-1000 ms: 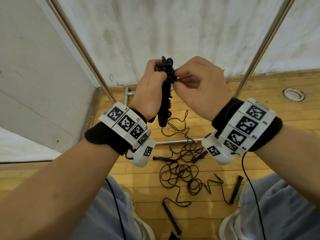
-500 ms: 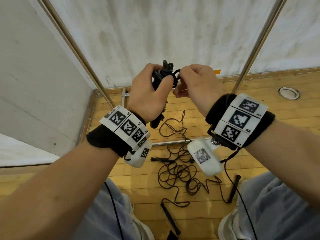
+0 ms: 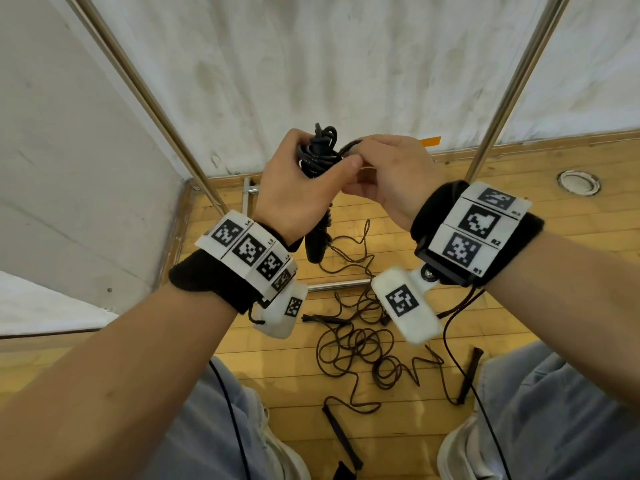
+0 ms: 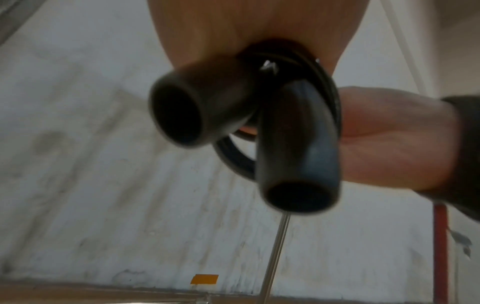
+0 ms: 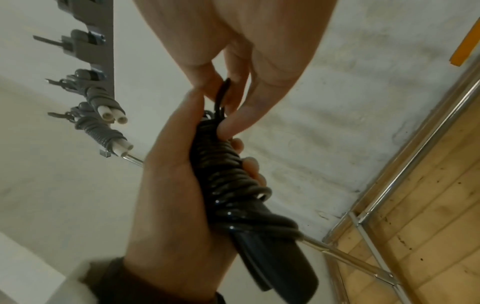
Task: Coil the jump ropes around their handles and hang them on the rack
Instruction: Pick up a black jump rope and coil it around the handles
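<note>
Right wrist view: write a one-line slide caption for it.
Left hand grips a black jump rope coiled around its handles while the right hand pinches its top loop; two grey coiled ropes hang on the rack.

head view bright, evenly lit, poles bowed toward the frame edges; wrist views dimmer, left one blurred.

A round metal floor fitting [image 3: 579, 182] sits in the wooden plank floor [image 3: 540, 168] at two o'clock. An orange tape strip [image 3: 430, 141] marks the white wall [image 3: 346, 57] at one o'clock.
</note>
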{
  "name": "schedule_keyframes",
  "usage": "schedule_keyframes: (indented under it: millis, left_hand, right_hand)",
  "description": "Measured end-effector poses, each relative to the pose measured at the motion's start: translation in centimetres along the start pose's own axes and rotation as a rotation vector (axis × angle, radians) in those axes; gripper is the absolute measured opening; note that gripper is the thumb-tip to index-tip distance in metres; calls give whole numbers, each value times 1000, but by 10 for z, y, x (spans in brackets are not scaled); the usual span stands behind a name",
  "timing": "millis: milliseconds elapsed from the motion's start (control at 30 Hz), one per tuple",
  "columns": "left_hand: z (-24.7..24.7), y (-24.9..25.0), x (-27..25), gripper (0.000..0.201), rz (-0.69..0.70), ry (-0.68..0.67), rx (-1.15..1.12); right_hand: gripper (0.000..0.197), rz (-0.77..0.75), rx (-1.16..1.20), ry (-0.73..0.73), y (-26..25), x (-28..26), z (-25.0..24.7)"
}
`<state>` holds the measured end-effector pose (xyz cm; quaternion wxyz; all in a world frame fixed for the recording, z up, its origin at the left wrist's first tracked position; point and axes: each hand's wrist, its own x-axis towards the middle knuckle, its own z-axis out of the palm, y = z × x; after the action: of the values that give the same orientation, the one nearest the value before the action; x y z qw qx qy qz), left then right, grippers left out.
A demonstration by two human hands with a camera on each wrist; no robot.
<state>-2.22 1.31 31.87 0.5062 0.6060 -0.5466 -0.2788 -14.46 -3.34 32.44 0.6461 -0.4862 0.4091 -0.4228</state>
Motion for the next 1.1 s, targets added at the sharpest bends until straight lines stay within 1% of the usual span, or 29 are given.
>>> schedule_keyframes:
  millis: [100, 167, 233, 267, 333, 400, 500, 633, 767, 867, 1000, 1100]
  left_hand:
    - [1, -5, 6, 30, 6, 27, 6]
    - [2, -7, 6, 32, -24, 15, -7]
    - [3, -8, 6, 37, -56, 0, -65]
    - [3, -8, 6, 36, -64, 5, -91]
    - [3, -7, 6, 31, -65, 49, -141]
    - [4, -5, 6, 24, -46, 115, -192]
    - [2, 2, 8, 17, -33, 180, -200]
    - [1, 7, 10, 13, -77, 144, -219]
    - [0, 16, 6, 6, -43, 122, -170]
    - [1, 20, 6, 4, -40, 76, -167]
    - [2, 18, 7, 3, -95, 10, -197]
    - [-3, 11, 14, 6, -167, 43, -223]
  right_hand:
    - [21, 0, 50, 12, -1, -3, 2]
    - [19, 3, 78, 39, -1, -4, 4]
    - [15, 6, 116, 71, -2, -4, 5]
    - [13, 8, 129, 84, -2, -3, 5]
    - [16, 7, 132, 78, -2, -4, 6]
    - [16, -6, 108, 28, -3, -6, 8]
    - [14, 11, 95, -15, -7, -5, 6]
    - [16, 68, 119, 11, -11, 2, -4]
    - [16, 95, 105, 44, -13, 12, -15]
    - [18, 93, 80, 57, -11, 18, -24]
    - [21, 81, 44, 74, -4, 21, -26]
    - [17, 78, 139, 33, -3, 19, -22]
